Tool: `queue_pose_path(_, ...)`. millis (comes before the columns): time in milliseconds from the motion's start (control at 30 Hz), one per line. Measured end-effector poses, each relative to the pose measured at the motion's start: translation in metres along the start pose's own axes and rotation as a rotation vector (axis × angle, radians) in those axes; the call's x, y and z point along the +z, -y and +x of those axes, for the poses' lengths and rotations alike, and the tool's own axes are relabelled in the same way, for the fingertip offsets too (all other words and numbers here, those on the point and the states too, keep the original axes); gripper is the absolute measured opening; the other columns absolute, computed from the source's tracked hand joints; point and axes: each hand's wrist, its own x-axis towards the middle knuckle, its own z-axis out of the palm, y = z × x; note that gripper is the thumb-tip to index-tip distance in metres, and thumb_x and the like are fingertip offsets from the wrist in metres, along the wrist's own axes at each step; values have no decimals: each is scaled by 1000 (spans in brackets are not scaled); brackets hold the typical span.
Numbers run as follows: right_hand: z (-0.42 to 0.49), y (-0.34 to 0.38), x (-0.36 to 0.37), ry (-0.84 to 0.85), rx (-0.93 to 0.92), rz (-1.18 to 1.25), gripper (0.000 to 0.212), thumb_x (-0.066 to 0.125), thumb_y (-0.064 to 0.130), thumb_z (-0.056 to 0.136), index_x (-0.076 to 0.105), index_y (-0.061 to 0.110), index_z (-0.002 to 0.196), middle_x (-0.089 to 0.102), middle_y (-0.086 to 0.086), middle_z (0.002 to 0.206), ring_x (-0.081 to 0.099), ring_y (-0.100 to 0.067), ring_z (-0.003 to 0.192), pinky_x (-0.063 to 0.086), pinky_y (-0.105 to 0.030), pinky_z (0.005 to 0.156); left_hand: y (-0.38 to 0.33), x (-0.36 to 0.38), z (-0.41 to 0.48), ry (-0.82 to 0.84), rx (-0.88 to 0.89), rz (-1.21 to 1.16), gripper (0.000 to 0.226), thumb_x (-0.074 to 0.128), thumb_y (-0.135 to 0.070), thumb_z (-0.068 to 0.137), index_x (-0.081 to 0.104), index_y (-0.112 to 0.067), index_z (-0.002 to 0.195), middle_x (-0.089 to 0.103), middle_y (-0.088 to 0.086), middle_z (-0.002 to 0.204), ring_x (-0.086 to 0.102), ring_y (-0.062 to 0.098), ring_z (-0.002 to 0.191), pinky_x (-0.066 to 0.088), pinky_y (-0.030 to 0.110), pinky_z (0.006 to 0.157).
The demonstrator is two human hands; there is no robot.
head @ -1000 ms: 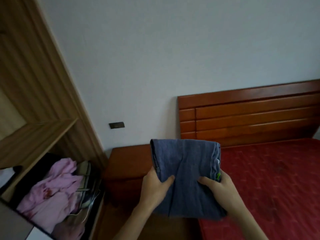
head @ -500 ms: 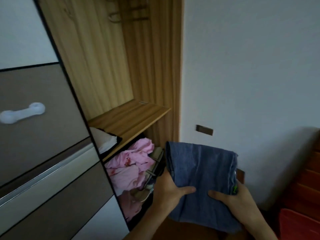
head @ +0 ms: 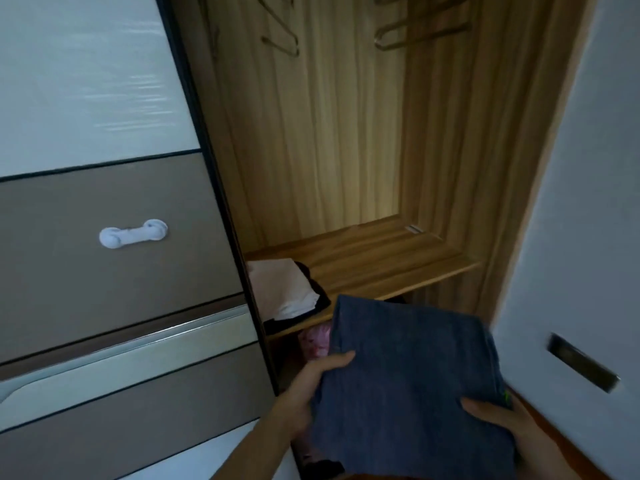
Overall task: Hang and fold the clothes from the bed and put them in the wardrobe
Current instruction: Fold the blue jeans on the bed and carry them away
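Note:
A folded blue denim garment (head: 408,386) is held flat in front of the open wardrobe. My left hand (head: 311,389) grips its left edge with the thumb on top. My right hand (head: 502,424) grips its lower right corner, thumb over the cloth. The wooden wardrobe shelf (head: 388,265) lies just beyond the garment's far edge. A folded white garment (head: 284,289) sits on a dark one at the shelf's left end. Pink clothes (head: 313,341) show in the compartment under the shelf, mostly hidden by the denim.
The wardrobe's sliding door (head: 104,237) with a white handle (head: 133,233) covers the left side. Several bare hangers (head: 415,26) hang at the top of the compartment. A white wall (head: 595,237) with a dark socket plate (head: 581,362) is on the right.
My view has swung left from the bed to face the wardrobe. The denim garment, held in both hands throughout, has come up to the shelf's front edge.

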Motion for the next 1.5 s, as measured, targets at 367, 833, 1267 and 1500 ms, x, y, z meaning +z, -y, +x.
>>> queue_pose_path(367, 214, 39, 48, 213, 33, -15, 86, 87, 19, 50, 58, 5, 130, 66, -22, 124, 62, -43, 113, 52, -57, 91, -67, -68, 95, -284, 287, 123, 73, 86, -18, 56, 61, -9, 125, 73, 7, 114, 69, 22, 103, 55, 32, 86)
queue_pose_path(833, 467, 77, 214, 418, 253, -142, 32, 71, 11, 75, 73, -2, 104, 71, -23, 108, 69, -39, 94, 53, -47, 82, -185, -181, 229, -1128, 733, 563, 60, 55, -26, 97, 29, -36, 150, 43, -12, 149, 42, 6, 135, 31, 32, 118)
queue_pose_path(1267, 574, -49, 214, 420, -826, -1444, 67, 59, 50, 88, 41, 21, 146, 34, -7, 156, 32, -28, 143, 32, -48, 114, -84, -209, 300, -1358, 41, 1309, 52, 45, -37, 88, 55, -22, 136, 50, 16, 146, 50, 38, 132, 31, 58, 107)
queue_pose_path(1500, 585, -68, 232, 670, -882, -1737, 69, 11, 56, 100, 57, 21, 138, 51, -7, 147, 28, -22, 142, 16, -49, 114, -75, -240, 315, -1218, -124, 1462, 59, 34, -46, 99, 36, -22, 152, 33, 5, 159, 32, 25, 146, 18, 56, 112)
